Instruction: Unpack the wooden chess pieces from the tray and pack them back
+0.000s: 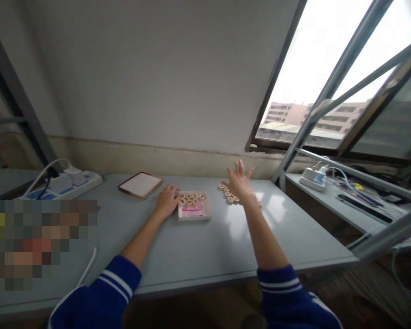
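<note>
Left hand (166, 202) at box (195, 219) — right hand (239, 182), fingers spread, over discs (230, 199)

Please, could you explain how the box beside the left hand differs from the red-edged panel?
The box holds round marked pieces and something pink; the panel shows a plain whitish surface. The box is pale-sided, while the panel is dark red and brown round its edge. The box sits beside the left hand; the panel lies farther left, at a slant. Both are four-sided and lie on the grey table.
</note>
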`<state>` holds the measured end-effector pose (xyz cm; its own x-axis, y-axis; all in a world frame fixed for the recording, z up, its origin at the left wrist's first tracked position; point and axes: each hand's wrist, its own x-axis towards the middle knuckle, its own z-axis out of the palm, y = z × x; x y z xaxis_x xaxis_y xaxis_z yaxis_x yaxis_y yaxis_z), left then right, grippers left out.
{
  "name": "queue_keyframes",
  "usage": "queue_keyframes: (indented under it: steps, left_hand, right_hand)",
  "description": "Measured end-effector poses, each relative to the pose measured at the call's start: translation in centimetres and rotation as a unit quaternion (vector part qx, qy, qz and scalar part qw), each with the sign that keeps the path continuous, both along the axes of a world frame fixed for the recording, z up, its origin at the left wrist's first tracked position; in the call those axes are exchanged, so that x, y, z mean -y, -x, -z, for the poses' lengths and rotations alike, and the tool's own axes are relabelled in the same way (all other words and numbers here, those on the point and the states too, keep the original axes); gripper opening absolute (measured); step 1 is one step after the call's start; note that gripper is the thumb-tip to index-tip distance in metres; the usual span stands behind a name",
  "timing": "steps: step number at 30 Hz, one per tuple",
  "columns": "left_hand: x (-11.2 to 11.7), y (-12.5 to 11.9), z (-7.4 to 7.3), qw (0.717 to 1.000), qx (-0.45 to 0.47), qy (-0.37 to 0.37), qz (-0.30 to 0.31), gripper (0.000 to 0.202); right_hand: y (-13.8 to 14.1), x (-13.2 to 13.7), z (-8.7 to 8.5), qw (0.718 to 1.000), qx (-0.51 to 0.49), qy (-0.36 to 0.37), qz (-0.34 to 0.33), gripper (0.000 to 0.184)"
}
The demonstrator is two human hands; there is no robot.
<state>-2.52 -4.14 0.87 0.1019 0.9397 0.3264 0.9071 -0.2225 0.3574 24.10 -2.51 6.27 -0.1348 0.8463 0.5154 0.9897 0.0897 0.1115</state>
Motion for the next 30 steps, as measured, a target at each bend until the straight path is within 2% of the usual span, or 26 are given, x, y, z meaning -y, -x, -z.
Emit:
queue_keyframes:
  steps: [4,7,10,14,16,18,20,22,26,30]
  left_hand:
    - [-0.7,0.0,0.4,0.999,0.028,0.018,0.003,0.030]
    - [-1.3,-0.2,0.5,0.999,0.047,0.028,-0.005,0.038]
    - [-1.7,-0.3,0.7,0.998,0.046,0.038,0.000,0.038]
    - [-1.8,-0.3,0.9,0.999,0.024,0.023,0.023,0.025]
    - [-1.9,-0.3,0.9,0.999,0.015,0.024,0.024,0.023]
    - [-1.9,-0.3,0.9,0.999,0.014,0.029,0.019,0.022]
    - [-1.9,-0.3,0.9,0.999,0.015,0.028,0.018,0.021]
    - [-1.9,-0.3,0.9,0.999,0.018,0.023,0.018,0.021]
    - [-1.7,-0.3,1.0,0.999,0.023,0.019,0.025,0.021]
    - [-1.8,-0.3,1.1,0.999,0.035,0.019,0.030,0.021]
  right_hand:
    - [0.3,-0.8,5.2,0.999,-0.018,0.030,0.013,0.032]
    - [0.4,-1.2,7.1,0.999,-0.020,0.032,0.002,0.025]
    - [0.8,-1.1,6.4,0.999,-0.009,0.024,-0.022,0.018]
    - [1.3,-0.8,3.9,0.994,-0.078,0.039,-0.063,0.018]
    - [1.5,-0.3,2.9,0.978,-0.124,0.085,-0.143,0.021]
    - [1.9,0.2,2.4,0.951,-0.137,0.144,-0.237,0.023]
    - [2.5,0.8,2.4,0.936,-0.119,0.174,-0.282,0.023]
    - [3.1,1.2,2.7,0.944,-0.090,0.169,-0.268,0.024]
    - [3.8,1.5,3.4,0.974,-0.068,0.090,-0.197,0.033]
    - [4.3,1.5,3.8,0.978,-0.060,0.080,-0.185,0.018]
